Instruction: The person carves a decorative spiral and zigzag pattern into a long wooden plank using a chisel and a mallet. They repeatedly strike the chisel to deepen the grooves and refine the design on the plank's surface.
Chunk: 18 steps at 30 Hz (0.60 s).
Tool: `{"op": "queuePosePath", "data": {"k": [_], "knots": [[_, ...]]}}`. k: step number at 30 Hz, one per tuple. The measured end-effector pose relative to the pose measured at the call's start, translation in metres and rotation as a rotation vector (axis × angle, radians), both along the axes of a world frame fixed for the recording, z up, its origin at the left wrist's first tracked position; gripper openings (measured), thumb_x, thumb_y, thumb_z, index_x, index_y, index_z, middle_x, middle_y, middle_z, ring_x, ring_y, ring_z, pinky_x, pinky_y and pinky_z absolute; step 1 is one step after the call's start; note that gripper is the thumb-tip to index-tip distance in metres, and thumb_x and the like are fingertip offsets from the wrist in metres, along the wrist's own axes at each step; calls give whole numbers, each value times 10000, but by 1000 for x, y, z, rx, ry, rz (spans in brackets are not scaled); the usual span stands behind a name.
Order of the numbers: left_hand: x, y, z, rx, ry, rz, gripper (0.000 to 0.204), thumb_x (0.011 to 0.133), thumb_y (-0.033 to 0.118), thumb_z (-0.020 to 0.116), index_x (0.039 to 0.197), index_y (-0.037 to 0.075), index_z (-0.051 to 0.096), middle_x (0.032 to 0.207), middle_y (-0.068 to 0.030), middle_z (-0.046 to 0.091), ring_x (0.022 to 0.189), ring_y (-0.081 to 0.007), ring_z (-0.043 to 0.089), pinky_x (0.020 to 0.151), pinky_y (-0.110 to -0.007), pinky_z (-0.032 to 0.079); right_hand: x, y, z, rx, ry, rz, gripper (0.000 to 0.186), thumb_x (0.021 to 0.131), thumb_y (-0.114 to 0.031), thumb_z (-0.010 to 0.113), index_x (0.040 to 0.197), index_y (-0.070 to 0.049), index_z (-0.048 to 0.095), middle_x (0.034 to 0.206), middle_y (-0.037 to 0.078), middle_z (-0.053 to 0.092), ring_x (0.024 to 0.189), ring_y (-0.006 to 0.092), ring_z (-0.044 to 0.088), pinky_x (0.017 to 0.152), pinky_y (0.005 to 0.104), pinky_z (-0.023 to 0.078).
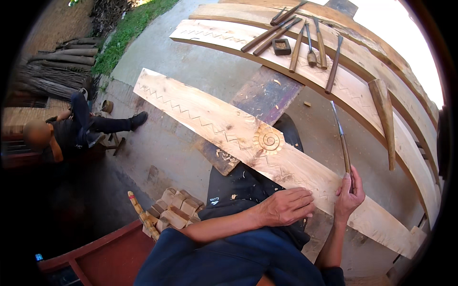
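A long pale wooden board (191, 121) lies diagonally across my lap, with a carved spiral flower (268, 139) near its middle and zigzag grooves along it. My left hand (285, 207) rests on the board's near edge below the carving, fingers loosely bent, thumb mostly hidden. My right hand (350, 195), further right, grips a long chisel (341, 133) by its wooden handle, blade pointing away from me. A stained plank (260, 90) shows beneath the board, with wood shavings on it.
Behind are more long boards (214, 31) carrying several chisels (322, 47), a small square box (281, 46) and a wooden mallet (381, 121). A person (67, 128) sits at left beside stacked branches (62, 59). Wooden blocks (176, 209) and a red panel (102, 248) are at lower left.
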<state>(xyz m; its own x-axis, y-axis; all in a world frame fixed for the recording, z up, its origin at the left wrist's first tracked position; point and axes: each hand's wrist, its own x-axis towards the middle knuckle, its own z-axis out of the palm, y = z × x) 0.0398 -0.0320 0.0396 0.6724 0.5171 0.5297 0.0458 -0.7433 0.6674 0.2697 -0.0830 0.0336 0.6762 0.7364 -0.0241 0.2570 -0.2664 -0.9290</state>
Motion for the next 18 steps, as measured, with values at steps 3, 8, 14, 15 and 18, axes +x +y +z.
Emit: {"op": "queuePosePath", "data": {"k": [3,8,14,15,18], "knots": [[-14,11,9,72,8,98,313,895,185,858,1109,-9,735,1123,-149,746,1049,-330,760,898,-429,650,-2,-1,-8,35,61,1,327,1096,-65,645,1406,24,695,872,-6,654,592,29,455,506,214,369],[-24,5,12,136,28,246,277,911,150,829,1104,-20,725,1180,-176,738,1142,-350,734,990,-466,621,24,-15,-51,21,67,73,368,1131,-119,616,1466,32,647,897,-1,656,605,32,427,512,223,349],[-28,0,-6,64,85,402,264,916,138,791,1089,-47,719,1328,-232,699,1274,-412,683,1140,-517,551,-3,1,17,-97,-125,34,283,1046,-151,762,1288,-4,779,1125,200,814,952,292,789,849,392,632],[-30,-1,-10,54,96,407,259,910,131,790,1082,-49,717,1328,-234,697,1277,-413,681,1145,-519,548,-7,5,20,-30,-160,74,278,1047,-144,761,1279,8,778,1117,208,811,960,296,783,865,391,629],[-35,5,-10,95,106,350,240,900,111,772,1063,-54,710,1337,-240,688,1288,-411,673,1150,-513,543,-14,8,28,13,-238,95,262,1046,-127,759,1255,30,781,1108,219,808,984,316,775,899,395,622]]}}
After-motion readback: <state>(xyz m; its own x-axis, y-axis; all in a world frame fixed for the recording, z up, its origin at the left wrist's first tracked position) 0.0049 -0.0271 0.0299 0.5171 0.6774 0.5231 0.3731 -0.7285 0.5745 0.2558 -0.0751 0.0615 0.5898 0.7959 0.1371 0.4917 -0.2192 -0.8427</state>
